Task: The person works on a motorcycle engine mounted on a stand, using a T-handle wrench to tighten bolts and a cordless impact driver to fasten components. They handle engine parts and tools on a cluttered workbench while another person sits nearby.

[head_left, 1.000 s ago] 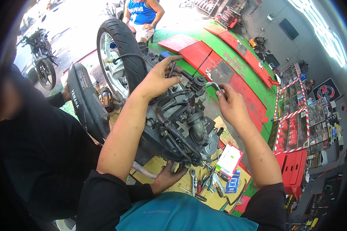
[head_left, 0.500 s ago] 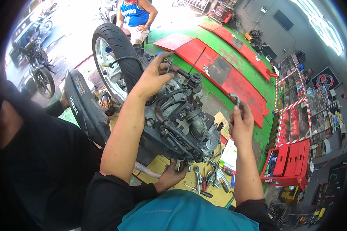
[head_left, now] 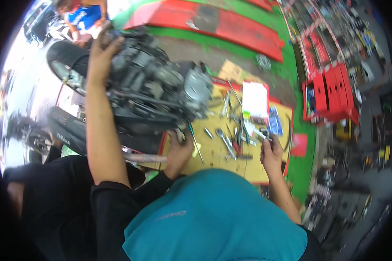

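A grey and black motorcycle engine (head_left: 154,74) sits on its frame left of centre, blurred by motion. My left hand (head_left: 101,56) reaches to its far left end, thumb apart from the fingers; the smear hides whether they grip anything. Lower right, my right hand (head_left: 272,153) is closed round an L-shaped metal wrench (head_left: 264,133), its bent head pointing up over the tools. A co-worker's hand (head_left: 179,152) touches the engine's near underside, beside a thin long screwdriver (head_left: 196,142).
Wrenches, pliers and a ratchet (head_left: 225,141) lie on yellow cardboard (head_left: 213,163), near a white sheet (head_left: 255,100). The rear wheel (head_left: 67,65) stands left. A red tool cabinet (head_left: 331,95) is at right, red ramps (head_left: 235,26) behind. A co-worker (head_left: 43,191) crouches close at left.
My view has swung down and right. My right hand with the wrench has lowered from beside the engine to over the tools. My left hand stays at the engine's far end.
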The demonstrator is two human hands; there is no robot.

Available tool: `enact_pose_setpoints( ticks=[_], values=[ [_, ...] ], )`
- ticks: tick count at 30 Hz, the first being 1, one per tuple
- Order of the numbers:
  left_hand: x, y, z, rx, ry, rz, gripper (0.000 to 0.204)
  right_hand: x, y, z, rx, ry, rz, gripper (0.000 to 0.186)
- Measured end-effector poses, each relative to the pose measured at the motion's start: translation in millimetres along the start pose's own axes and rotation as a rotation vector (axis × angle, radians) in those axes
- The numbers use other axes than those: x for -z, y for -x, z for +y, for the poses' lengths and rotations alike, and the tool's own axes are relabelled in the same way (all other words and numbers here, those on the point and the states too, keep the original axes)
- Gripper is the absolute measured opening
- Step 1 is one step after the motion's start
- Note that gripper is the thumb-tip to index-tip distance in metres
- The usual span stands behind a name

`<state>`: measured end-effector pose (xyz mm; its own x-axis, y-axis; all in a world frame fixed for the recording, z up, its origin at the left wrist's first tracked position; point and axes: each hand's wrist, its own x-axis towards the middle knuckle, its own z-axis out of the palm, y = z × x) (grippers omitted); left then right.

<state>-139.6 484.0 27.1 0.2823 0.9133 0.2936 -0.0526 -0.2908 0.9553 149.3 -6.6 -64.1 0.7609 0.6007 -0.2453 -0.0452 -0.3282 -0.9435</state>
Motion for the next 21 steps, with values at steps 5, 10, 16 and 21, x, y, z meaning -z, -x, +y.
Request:
enact_pose_setpoints(
  ticks=[5, 10, 16, 21],
  values=[
    [-1.8, -11.3, -6.2, 0.013, -0.001, -0.118, 0.065, 37.0, 55.5, 110.5, -0.110, 0.052, 0.006, 0.025],
    [-2.4, -25.6, -9.9, 0.080, -0.058, -0.073, 0.054, 65.3, 99.9, 183.4, -0.168, 0.294, 0.053, 0.023],
    [-0.6, -31.3, -9.8, 0.111, -0.035, -0.116, 0.057, 99.2, 123.0, 242.8, -0.245, 0.355, 0.148, 0.025],
    [-0.2, -33.3, -6.6, 0.133, -0.113, -0.102, 0.061, 118.6, 129.9, 271.4, -0.292, 0.310, 0.178, 0.024]
  ],
)
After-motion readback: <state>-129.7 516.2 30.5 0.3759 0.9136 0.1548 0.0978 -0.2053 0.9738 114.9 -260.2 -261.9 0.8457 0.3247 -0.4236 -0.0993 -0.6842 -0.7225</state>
